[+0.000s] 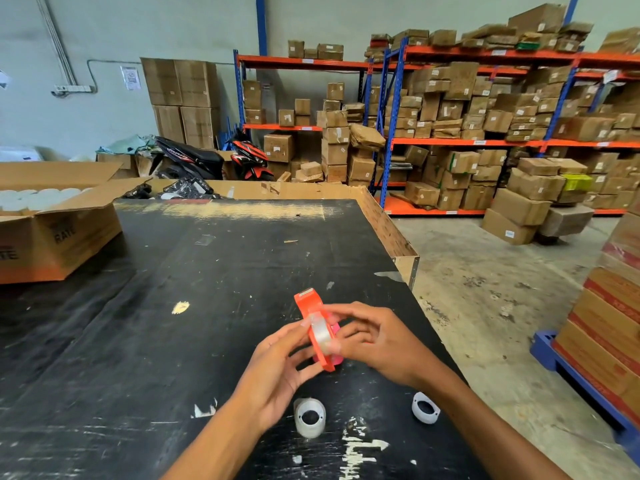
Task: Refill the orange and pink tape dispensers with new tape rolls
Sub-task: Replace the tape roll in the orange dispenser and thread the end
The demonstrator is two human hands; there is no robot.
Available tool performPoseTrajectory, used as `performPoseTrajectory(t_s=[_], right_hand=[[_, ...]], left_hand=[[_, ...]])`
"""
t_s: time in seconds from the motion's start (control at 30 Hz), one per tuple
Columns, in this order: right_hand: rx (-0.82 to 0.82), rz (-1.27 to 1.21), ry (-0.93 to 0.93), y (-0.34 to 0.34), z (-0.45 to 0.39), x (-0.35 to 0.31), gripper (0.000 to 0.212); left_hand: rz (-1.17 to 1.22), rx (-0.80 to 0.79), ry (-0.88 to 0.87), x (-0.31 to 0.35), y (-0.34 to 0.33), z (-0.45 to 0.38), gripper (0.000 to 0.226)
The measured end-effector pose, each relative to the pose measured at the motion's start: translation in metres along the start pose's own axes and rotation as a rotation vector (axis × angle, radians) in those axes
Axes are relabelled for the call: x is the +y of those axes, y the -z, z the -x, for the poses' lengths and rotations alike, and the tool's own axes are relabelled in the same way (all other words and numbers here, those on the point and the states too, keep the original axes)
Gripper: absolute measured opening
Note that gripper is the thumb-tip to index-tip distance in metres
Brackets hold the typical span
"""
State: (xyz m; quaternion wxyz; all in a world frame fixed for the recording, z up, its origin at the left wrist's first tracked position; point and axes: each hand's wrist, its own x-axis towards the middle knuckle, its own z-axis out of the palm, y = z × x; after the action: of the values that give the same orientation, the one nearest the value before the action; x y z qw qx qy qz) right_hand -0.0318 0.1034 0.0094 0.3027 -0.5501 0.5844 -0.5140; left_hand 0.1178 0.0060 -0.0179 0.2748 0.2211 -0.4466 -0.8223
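Note:
The orange tape dispenser stands on edge on the black table, its cutter end pointing away from me. A clear tape roll sits in it. My left hand holds the dispenser's near left side. My right hand grips it from the right, fingertips on the roll. A bit of the pink dispenser shows behind the orange one, mostly hidden by my right hand. A clear tape roll lies on the table below my hands, and a white ring-shaped core lies by my right forearm.
An open cardboard box of white rolls stands at the table's left. A cardboard rim runs along the table's far and right edges. Stacked cartons on a blue pallet are at the right; shelving full of boxes stands behind.

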Motion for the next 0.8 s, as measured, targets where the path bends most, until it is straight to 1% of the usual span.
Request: performPoseTrajectory(t_s=[0.03,0.1,0.13,0.17,0.2,0.23,0.3,0.37,0.43,0.47,0.5,0.53,0.6,0.63,0.7,0.8], right_hand=[[0.052,0.001,-0.012,0.003,-0.002,0.0,0.035],[0.233,0.067,-0.055,0.013,-0.011,0.01,0.02],[0.328,0.165,-0.1,0.021,-0.017,0.023,0.017],[0.39,0.289,-0.162,0.029,-0.023,0.036,0.019],[0.411,0.418,-0.243,0.035,-0.027,0.05,0.024],[0.393,0.534,-0.335,0.038,-0.03,0.064,0.031],[0.303,0.694,-0.482,0.039,-0.033,0.084,0.038],[0.25,0.815,-0.524,0.031,-0.035,0.093,0.041],[0.267,0.882,-0.521,0.025,-0.037,0.096,0.039],[0.286,0.873,-0.517,0.022,-0.038,0.094,0.036],[0.318,0.803,-0.504,0.02,-0.038,0.091,0.032],[0.36,0.657,-0.48,0.018,-0.036,0.085,0.027],[0.423,0.281,-0.379,0.012,-0.029,0.065,0.022],[0.417,0.115,-0.319,0.008,-0.024,0.051,0.023],[0.346,-0.094,-0.233,-0.004,-0.012,0.028,0.025],[0.268,-0.196,-0.157,-0.025,0.004,0.01,0.024]], left_hand=[[0.005,0.007,-0.001,-0.001,0.002,-0.001,0.031],[0.0,0.034,-0.005,0.001,0.006,-0.001,0.025],[-0.006,0.046,-0.007,0.002,0.008,-0.002,0.027],[-0.016,0.058,-0.009,0.003,0.011,-0.001,0.032],[-0.032,0.072,-0.008,0.004,0.013,-0.001,0.037],[-0.046,0.085,-0.004,0.006,0.015,0.0,0.041],[-0.062,0.104,0.011,0.006,0.019,0.0,0.045],[-0.067,0.119,0.026,0.005,0.021,0.001,0.041],[-0.078,0.13,0.039,0.004,0.023,0.002,0.035],[-0.081,0.135,0.044,0.003,0.024,0.003,0.033],[-0.081,0.138,0.048,0.003,0.025,0.004,0.032],[-0.08,0.138,0.049,0.002,0.026,0.004,0.031],[-0.071,0.136,0.047,0.003,0.028,0.005,0.03],[-0.065,0.132,0.042,0.004,0.028,0.005,0.03],[-0.06,0.115,0.033,0.006,0.026,0.006,0.033],[-0.052,0.052,0.027,0.005,0.023,0.008,0.04]])
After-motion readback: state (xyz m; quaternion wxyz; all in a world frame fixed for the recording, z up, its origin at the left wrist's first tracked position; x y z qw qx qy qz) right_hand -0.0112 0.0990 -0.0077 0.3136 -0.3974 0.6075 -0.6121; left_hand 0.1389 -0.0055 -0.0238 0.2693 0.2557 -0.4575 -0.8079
